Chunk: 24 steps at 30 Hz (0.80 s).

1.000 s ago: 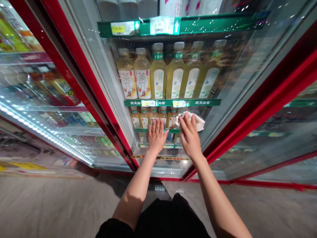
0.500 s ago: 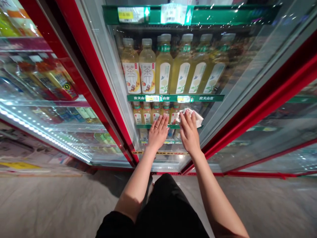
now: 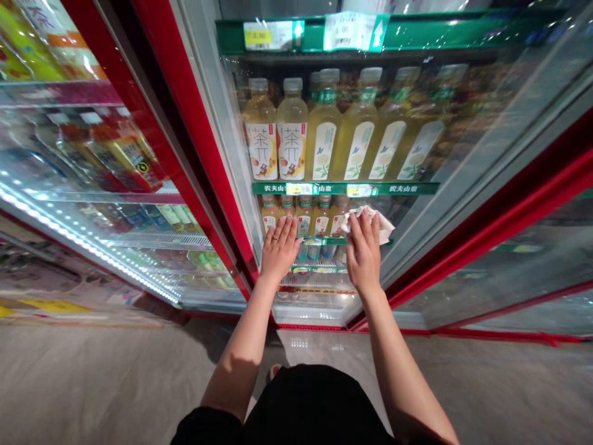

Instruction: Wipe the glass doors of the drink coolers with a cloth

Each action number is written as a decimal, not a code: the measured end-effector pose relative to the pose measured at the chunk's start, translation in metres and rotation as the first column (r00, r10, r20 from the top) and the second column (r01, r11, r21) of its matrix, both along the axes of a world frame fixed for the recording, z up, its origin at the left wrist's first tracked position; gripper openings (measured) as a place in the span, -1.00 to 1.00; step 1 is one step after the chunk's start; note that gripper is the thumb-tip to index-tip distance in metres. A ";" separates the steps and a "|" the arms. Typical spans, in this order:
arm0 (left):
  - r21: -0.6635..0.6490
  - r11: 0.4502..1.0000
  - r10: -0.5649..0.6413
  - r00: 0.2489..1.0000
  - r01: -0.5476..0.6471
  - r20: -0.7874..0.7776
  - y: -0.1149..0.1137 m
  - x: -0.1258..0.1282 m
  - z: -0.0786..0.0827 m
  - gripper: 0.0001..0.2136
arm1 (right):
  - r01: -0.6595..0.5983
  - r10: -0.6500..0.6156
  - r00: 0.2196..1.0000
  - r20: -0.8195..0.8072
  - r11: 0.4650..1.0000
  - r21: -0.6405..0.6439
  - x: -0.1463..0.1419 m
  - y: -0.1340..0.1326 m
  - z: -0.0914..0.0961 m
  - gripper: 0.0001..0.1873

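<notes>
Your right hand [image 3: 364, 256], fingers extended, pins the cloth [image 3: 385, 228] to the glass [image 3: 463, 123] in an apparent wiping step, your left hand [image 3: 279, 250] open alongside; the next stroke calls for even pressure.

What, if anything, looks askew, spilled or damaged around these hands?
Nothing clearly stands out. Behind the glass door, the large bottles stand in a row; those toward the right appear slanted, probably from the camera's angle. The white cloth under the right hand is crumpled. No spill shows on the floor.
</notes>
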<state>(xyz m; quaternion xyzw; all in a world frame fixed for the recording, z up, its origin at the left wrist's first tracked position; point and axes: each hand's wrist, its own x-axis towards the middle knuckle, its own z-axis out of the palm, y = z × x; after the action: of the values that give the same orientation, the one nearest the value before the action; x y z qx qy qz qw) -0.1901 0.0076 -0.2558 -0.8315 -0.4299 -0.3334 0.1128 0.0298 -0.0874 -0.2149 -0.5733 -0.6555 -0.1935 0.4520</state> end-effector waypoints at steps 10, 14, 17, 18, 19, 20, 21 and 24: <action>-0.017 1.000 -0.011 1.000 0.011 0.015 0.002 -0.002 -0.007 -0.30 | -0.007 0.007 1.000 0.009 0.998 -0.062 -0.021 0.005 0.005 -0.14; -0.029 0.999 -0.014 1.000 0.014 0.016 0.001 -0.001 -0.005 -0.34 | -0.021 0.020 1.000 -0.018 0.999 -0.041 -0.014 -0.004 -0.002 -0.14; -0.034 0.999 -0.006 1.000 0.007 0.014 0.000 0.001 -0.003 -0.33 | 0.004 -0.004 0.999 -0.047 1.000 -0.003 -0.017 0.001 0.003 -0.15; -0.038 0.999 -0.008 1.000 0.008 0.011 -0.001 0.001 -0.003 -0.32 | 0.007 -0.007 0.999 -0.047 1.000 -0.002 -0.020 0.004 0.006 -0.15; -0.044 0.999 -0.012 1.000 0.012 0.006 -0.002 0.001 -0.002 -0.30 | 0.001 -0.001 0.999 -0.044 1.000 -0.006 -0.024 0.007 0.009 -0.15; -0.049 0.999 -0.017 1.000 0.017 0.000 -0.002 0.000 -0.001 -0.29 | -0.014 0.013 0.999 -0.038 1.000 -0.015 -0.028 0.009 0.011 -0.15; -0.051 0.998 -0.022 1.000 0.022 -0.008 -0.003 0.000 0.000 -0.29 | -0.033 0.033 0.999 -0.028 0.999 -0.026 -0.032 0.010 0.012 -0.14; -0.027 0.999 -0.026 0.999 0.025 -0.030 -0.005 -0.003 0.003 -0.31 | -0.074 0.075 0.997 0.015 0.996 -0.054 -0.036 0.007 0.010 -0.12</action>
<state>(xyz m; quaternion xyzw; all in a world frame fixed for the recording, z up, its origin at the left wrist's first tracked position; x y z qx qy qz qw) -0.1936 0.0025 -0.2526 -0.8433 -0.4218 -0.3164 0.1038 -0.0065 -0.0806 -0.2053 -0.5586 -0.6851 -0.1642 0.4378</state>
